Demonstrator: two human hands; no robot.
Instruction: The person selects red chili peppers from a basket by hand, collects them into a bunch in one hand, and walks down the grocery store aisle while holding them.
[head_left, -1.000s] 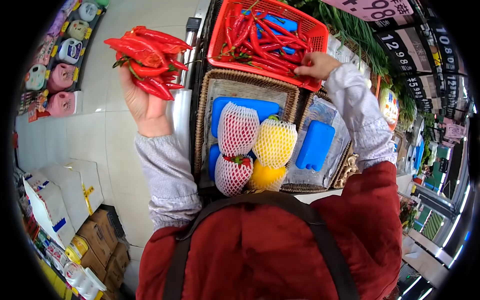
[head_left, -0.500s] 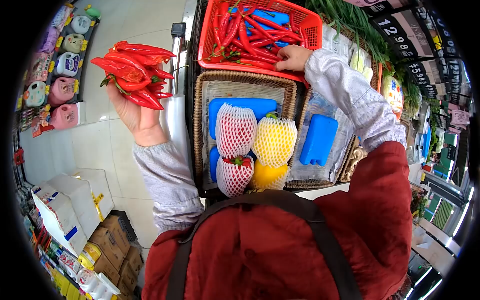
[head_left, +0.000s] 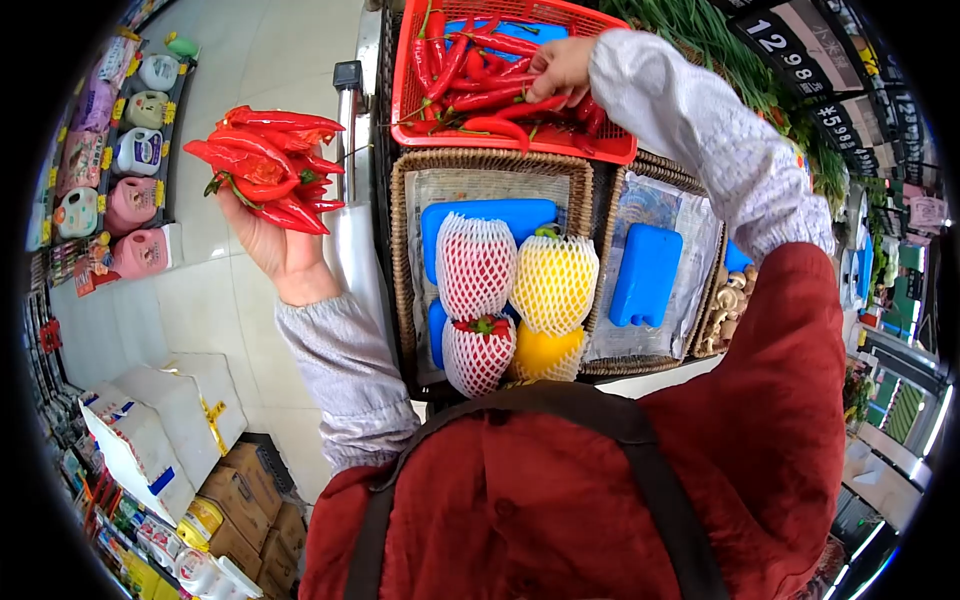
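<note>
Your left hand [head_left: 283,255] is closed around a bunch of red peppers [head_left: 265,165]; your right hand [head_left: 563,72] has its fingers together at the chilies [head_left: 487,98] in the red basket [head_left: 520,148].

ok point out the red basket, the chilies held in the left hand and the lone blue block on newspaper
Red basket [head_left: 480,144], head view: its near side, by the rim
Chilies [head_left: 262,165] in the left hand [head_left: 284,254], head view: middle of the bunch
Lone blue block [head_left: 646,275], head view: middle of its top face
</note>
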